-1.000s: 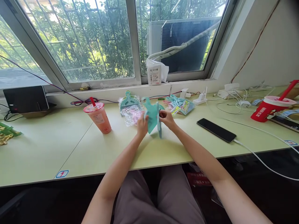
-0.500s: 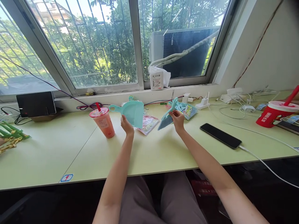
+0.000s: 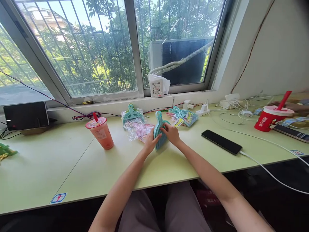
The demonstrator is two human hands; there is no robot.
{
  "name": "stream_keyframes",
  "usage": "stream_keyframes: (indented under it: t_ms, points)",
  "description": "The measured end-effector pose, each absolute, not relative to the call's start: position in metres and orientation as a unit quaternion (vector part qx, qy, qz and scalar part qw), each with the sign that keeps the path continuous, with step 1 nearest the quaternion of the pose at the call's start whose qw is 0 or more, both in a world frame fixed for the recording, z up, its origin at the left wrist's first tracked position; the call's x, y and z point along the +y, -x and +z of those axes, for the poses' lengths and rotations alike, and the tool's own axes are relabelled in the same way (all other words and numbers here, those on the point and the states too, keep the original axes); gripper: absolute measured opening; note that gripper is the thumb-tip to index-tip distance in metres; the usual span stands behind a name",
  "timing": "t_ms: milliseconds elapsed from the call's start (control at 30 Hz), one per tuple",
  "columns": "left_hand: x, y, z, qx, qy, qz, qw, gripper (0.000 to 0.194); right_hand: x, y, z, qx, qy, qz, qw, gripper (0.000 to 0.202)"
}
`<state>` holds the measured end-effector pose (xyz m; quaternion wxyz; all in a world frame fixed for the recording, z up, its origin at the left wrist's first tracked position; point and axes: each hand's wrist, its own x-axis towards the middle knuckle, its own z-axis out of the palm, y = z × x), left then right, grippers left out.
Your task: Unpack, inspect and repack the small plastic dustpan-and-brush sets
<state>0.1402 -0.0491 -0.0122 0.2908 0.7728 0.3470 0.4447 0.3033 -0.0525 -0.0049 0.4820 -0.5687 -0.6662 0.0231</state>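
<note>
Near the middle of the table, a teal dustpan and brush (image 3: 158,129) are pressed together upright, handles at the top and bristles pointing down. My left hand (image 3: 151,140) grips the dustpan from the left side. On the right, my right hand (image 3: 171,133) pinches the brush side. A yellow tag (image 3: 178,122) shows beside my right hand. Behind my left hand lie crumpled clear plastic wrapping (image 3: 136,129) and another teal brush set (image 3: 132,115). Further right rests a wrapped teal set (image 3: 187,116).
A drink cup (image 3: 101,133) stands left, near a tablet (image 3: 26,116). To the right are a charging phone (image 3: 221,141), white cables and a red cup (image 3: 272,118). Another person's hand (image 3: 281,104) shows at the far right.
The dustpan has moved right and the brush left, so both hands now hold them together. The dustpan has turned edge-on, uncovering the set behind. The view has shifted slightly.
</note>
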Motion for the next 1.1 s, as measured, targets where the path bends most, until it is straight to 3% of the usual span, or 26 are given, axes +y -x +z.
stream_keyframes:
  t_ms: [167,300,367,533,833,1100]
  points:
    - [-0.046,-0.135,-0.010,0.334,-0.758,0.497,0.260,0.040,-0.050,-0.318,-0.002,-0.683,0.493,0.081,0.532,0.035]
    - [-0.046,-0.130,-0.006,0.322,-0.767,0.480,0.278,0.041,-0.050,-0.331,0.009,-0.603,0.514,0.033,0.609,0.041]
    - [-0.047,-0.129,-0.005,0.328,-0.771,0.461,0.293,0.041,-0.048,-0.335,0.015,-0.635,0.478,0.067,0.603,0.048]
    - [-0.047,-0.129,-0.005,0.333,-0.779,0.449,0.283,0.039,-0.043,-0.331,0.014,-0.658,0.443,0.209,0.572,0.036]
    - [-0.042,-0.131,-0.006,0.330,-0.770,0.476,0.269,0.040,-0.053,-0.312,0.007,-0.580,0.533,0.131,0.602,0.025]
    - [-0.044,-0.126,-0.004,0.373,-0.756,0.479,0.245,0.037,-0.051,-0.305,0.004,-0.548,0.547,0.159,0.612,0.032]
